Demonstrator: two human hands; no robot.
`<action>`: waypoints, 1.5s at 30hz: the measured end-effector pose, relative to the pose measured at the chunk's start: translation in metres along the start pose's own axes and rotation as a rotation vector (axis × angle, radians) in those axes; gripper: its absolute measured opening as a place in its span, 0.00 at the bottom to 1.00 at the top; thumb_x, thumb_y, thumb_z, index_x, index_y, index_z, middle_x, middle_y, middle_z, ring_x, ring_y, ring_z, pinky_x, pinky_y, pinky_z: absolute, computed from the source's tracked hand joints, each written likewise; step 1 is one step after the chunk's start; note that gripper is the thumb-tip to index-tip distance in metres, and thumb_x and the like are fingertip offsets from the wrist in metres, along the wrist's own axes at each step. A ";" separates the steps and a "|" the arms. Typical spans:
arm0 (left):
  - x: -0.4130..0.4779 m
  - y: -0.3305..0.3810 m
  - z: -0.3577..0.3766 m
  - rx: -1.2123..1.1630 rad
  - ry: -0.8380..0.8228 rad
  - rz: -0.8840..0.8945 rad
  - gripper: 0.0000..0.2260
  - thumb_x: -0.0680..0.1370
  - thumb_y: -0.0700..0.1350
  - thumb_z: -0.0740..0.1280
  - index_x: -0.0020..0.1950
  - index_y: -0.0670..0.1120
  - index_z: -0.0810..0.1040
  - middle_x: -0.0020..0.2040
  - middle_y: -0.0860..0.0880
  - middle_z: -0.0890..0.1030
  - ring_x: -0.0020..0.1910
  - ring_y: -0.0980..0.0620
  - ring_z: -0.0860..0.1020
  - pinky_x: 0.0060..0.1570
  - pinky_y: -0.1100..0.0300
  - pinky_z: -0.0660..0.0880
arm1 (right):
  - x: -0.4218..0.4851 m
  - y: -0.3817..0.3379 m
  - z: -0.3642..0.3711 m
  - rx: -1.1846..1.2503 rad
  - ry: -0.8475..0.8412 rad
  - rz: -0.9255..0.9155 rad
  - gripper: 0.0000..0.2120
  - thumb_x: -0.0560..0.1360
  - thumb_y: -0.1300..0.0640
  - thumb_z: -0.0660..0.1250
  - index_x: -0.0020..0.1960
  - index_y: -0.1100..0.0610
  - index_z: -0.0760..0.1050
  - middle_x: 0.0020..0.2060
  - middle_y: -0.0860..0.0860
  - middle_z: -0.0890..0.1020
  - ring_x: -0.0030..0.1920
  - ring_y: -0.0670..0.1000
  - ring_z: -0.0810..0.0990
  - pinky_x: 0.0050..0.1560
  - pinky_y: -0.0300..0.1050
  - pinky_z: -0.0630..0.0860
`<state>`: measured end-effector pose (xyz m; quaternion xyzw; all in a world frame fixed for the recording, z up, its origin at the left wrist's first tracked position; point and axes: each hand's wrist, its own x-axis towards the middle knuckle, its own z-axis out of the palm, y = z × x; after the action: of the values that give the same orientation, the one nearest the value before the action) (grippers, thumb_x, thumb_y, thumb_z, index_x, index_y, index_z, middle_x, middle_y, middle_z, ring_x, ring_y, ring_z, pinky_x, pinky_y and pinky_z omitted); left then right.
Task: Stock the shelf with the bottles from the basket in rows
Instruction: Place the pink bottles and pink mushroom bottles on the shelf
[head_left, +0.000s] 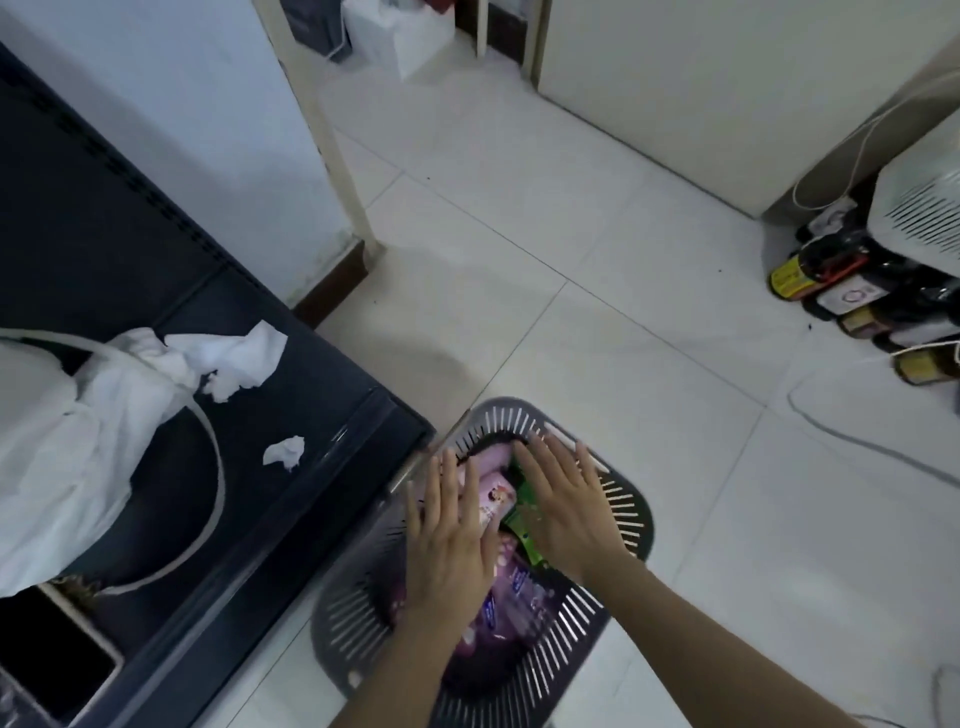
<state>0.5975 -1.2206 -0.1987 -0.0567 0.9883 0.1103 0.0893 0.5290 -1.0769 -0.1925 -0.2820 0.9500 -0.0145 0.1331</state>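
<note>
Shelf (291, 426) sitting just left of my left hand (447, 540). White bag (67, 457) and crumpled tissue (228, 358) are lying on it and probably eating up row space. Left hand is lying flat, fingers straight, touching the pink bottle (493, 499), not gripping. Right hand (566, 514) is spreading flat over the green bottle (522, 512), grasping nothing. Both bottles are lying in the grey basket (618, 525) under my hands. I'm guessing light, stiff, slick plastic, so wrap the body mid-length. Dark bottles (831, 280) are standing well right of the right hand, not obstructing.
</note>
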 end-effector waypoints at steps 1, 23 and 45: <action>0.002 -0.004 0.013 0.000 -0.024 -0.008 0.27 0.81 0.57 0.39 0.76 0.45 0.52 0.77 0.41 0.51 0.76 0.44 0.48 0.71 0.43 0.49 | 0.005 -0.002 0.016 -0.003 -0.055 -0.028 0.31 0.69 0.46 0.70 0.68 0.56 0.69 0.66 0.55 0.74 0.68 0.55 0.69 0.71 0.57 0.51; 0.062 -0.013 0.045 -0.571 -0.229 -0.075 0.17 0.80 0.37 0.57 0.70 0.41 0.67 0.66 0.51 0.72 0.64 0.54 0.70 0.61 0.71 0.59 | 0.044 -0.049 0.092 0.053 -0.367 -0.150 0.17 0.52 0.41 0.78 0.31 0.53 0.81 0.26 0.48 0.79 0.28 0.48 0.77 0.30 0.37 0.71; 0.121 0.008 0.142 -0.088 -0.334 -0.228 0.16 0.80 0.42 0.56 0.66 0.38 0.69 0.62 0.40 0.73 0.61 0.43 0.71 0.58 0.53 0.70 | -0.027 -0.058 0.106 0.210 -0.360 0.164 0.21 0.36 0.48 0.80 0.26 0.53 0.78 0.20 0.49 0.77 0.22 0.49 0.76 0.26 0.34 0.70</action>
<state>0.5016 -1.1915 -0.3558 -0.1530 0.9412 0.1505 0.2611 0.6093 -1.1056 -0.2819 -0.1866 0.9239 -0.0518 0.3300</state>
